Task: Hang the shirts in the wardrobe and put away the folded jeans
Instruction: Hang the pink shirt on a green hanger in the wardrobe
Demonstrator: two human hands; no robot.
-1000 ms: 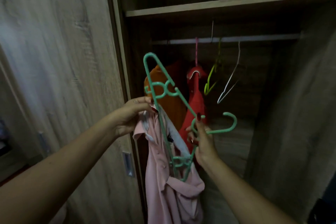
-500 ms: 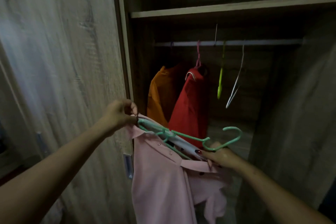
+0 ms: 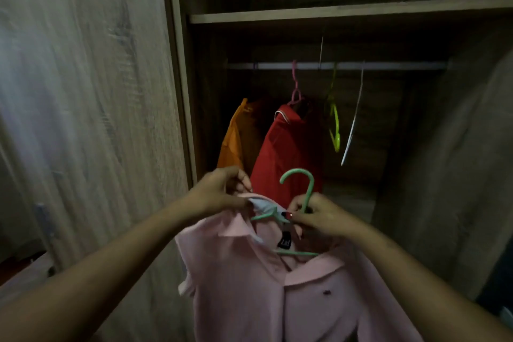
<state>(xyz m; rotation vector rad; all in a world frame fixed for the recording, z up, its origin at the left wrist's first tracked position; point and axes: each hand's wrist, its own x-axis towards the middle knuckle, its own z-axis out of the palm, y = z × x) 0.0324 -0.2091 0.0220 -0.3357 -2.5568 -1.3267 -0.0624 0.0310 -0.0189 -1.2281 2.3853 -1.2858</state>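
Note:
A pink collared shirt [image 3: 249,286] hangs in front of me on a green plastic hanger [image 3: 306,189], whose hook points up. My left hand [image 3: 219,191] pinches the shirt's left shoulder at the collar. My right hand [image 3: 319,215] grips the hanger's neck just below the hook. Behind them the open wardrobe holds a rail [image 3: 347,66] with an orange shirt [image 3: 233,141] and a red shirt [image 3: 286,153] hanging from it. No jeans are in view.
Two bare hangers, a yellow-green one [image 3: 334,130] and a white one [image 3: 352,125], hang on the rail right of the red shirt. A wooden shelf [image 3: 333,12] runs above the rail. The wardrobe door [image 3: 83,119] stands at my left, a side wall at right.
The hanger swung from tilted to level inside the pink shirt, hook now upright. Both hands came closer together at the collar, and the shirt spread out on the hanger.

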